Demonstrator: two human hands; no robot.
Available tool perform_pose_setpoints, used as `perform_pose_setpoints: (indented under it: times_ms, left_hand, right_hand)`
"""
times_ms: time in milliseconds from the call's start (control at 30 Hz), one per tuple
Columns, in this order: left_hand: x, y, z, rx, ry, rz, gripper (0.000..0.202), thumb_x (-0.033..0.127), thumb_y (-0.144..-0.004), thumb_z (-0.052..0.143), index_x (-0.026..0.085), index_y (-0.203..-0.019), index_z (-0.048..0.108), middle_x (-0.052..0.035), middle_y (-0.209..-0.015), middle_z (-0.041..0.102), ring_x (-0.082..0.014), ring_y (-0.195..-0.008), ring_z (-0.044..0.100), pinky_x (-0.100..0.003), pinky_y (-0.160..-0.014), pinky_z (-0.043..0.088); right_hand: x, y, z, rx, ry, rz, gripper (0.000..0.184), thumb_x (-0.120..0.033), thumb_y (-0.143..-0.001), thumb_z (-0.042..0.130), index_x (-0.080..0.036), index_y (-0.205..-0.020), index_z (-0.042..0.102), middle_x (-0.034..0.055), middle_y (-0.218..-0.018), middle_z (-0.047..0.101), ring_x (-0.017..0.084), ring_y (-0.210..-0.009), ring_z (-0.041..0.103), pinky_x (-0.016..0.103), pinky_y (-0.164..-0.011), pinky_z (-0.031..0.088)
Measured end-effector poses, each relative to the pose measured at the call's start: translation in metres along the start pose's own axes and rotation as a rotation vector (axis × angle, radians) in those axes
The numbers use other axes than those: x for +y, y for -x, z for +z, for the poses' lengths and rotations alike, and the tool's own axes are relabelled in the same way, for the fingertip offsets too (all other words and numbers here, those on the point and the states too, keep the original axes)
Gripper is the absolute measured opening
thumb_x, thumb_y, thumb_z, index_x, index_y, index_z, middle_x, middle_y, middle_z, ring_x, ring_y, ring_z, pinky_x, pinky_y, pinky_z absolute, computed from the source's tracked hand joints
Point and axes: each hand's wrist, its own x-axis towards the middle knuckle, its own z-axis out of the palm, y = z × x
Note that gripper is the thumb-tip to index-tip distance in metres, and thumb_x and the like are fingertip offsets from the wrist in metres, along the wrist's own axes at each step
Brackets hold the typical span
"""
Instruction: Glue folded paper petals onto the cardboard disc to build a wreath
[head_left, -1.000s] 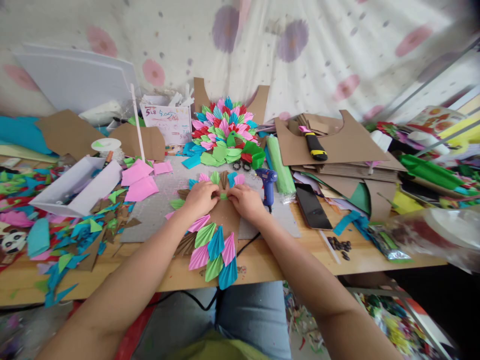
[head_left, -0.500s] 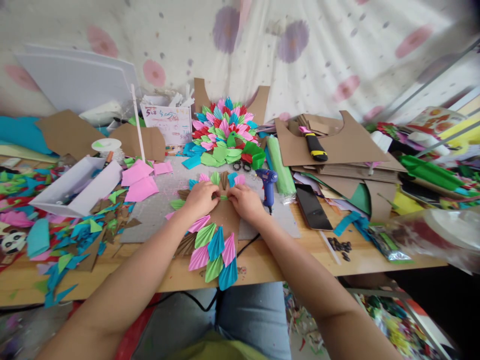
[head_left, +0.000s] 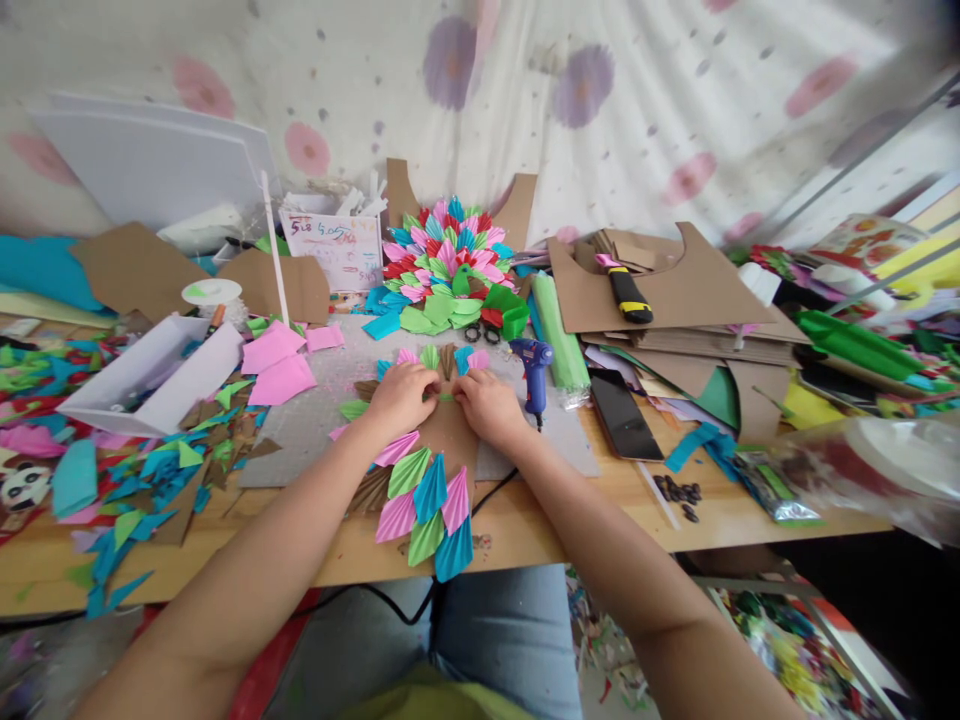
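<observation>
My left hand (head_left: 401, 395) and my right hand (head_left: 487, 403) meet at the middle of a brown cardboard piece (head_left: 450, 440) covered with folded paper leaves in pink, green and blue (head_left: 431, 505). Both hands have their fingers curled and pinch a small green folded leaf (head_left: 448, 396) between them, pressing it onto the cardboard. More leaves (head_left: 442, 356) fan out just beyond my fingertips. The cardboard lies on a grey mat (head_left: 315, 420) on the wooden table (head_left: 720, 515).
A blue glue gun (head_left: 533, 365) stands right of my right hand, beside a green paper roll (head_left: 559, 335) and a black phone (head_left: 622, 412). A finished leaf fan (head_left: 450, 265) stands behind. Paper scraps (head_left: 150, 470) and a white box (head_left: 142, 375) lie left; cardboard sheets (head_left: 675, 290) with a knife right.
</observation>
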Motion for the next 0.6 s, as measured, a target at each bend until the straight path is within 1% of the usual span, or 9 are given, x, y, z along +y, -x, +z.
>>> perform_pose_setpoints:
  times_ms: [67,133,267,467,600]
  left_hand:
    - [0.0006,0.0007,-0.0012,0.039,0.025,0.027,0.019,0.017,-0.073,0.057,0.017,-0.09,0.064,-0.0067,-0.094,0.065,-0.0235,-0.096,0.057,-0.037,-0.087,0.043]
    - [0.0014,0.001,-0.0025,0.06,0.04,0.057,0.02,0.019,-0.074,0.058,0.018,-0.093,0.064,-0.0064,-0.099,0.064,-0.0231,-0.099,0.055,-0.037,-0.09,0.042]
    - [0.0023,0.0004,-0.0037,0.077,0.012,0.061,0.011,0.02,-0.076,0.057,0.018,-0.082,0.065,-0.0053,-0.09,0.065,-0.0224,-0.094,0.057,-0.037,-0.09,0.041]
    - [0.0,-0.0001,-0.0024,0.121,0.012,0.059,0.01,0.018,-0.075,0.057,0.018,-0.08,0.065,-0.0046,-0.085,0.066,-0.0211,-0.089,0.059,-0.035,-0.086,0.043]
    - [-0.002,0.0002,-0.0026,0.167,-0.013,0.094,0.008,0.017,-0.074,0.057,0.018,-0.076,0.066,-0.0039,-0.082,0.067,-0.0207,-0.085,0.06,-0.036,-0.085,0.043]
  right_hand:
    - [-0.0008,0.0002,0.0007,0.019,0.003,-0.036,0.021,-0.018,-0.09,0.042,-0.018,-0.096,0.062,0.0099,-0.102,0.062,0.022,-0.098,0.054,0.029,-0.075,0.043]
    - [-0.0017,0.0004,0.0013,0.038,-0.008,-0.059,0.021,-0.018,-0.091,0.041,-0.017,-0.097,0.062,0.0101,-0.102,0.062,0.021,-0.098,0.054,0.028,-0.076,0.043]
    - [-0.0031,0.0004,0.003,0.084,-0.049,-0.064,0.021,-0.02,-0.092,0.04,-0.017,-0.099,0.06,0.0105,-0.101,0.061,0.021,-0.097,0.054,0.028,-0.078,0.043]
    - [-0.0044,0.0016,0.0036,0.154,-0.104,-0.072,0.021,-0.022,-0.093,0.041,-0.017,-0.1,0.06,0.0099,-0.1,0.06,0.021,-0.095,0.053,0.03,-0.08,0.043]
    - [-0.0036,0.0028,0.0019,0.192,-0.13,-0.105,0.02,-0.022,-0.091,0.045,-0.019,-0.103,0.061,0.0084,-0.101,0.061,0.022,-0.096,0.053,0.03,-0.079,0.043]
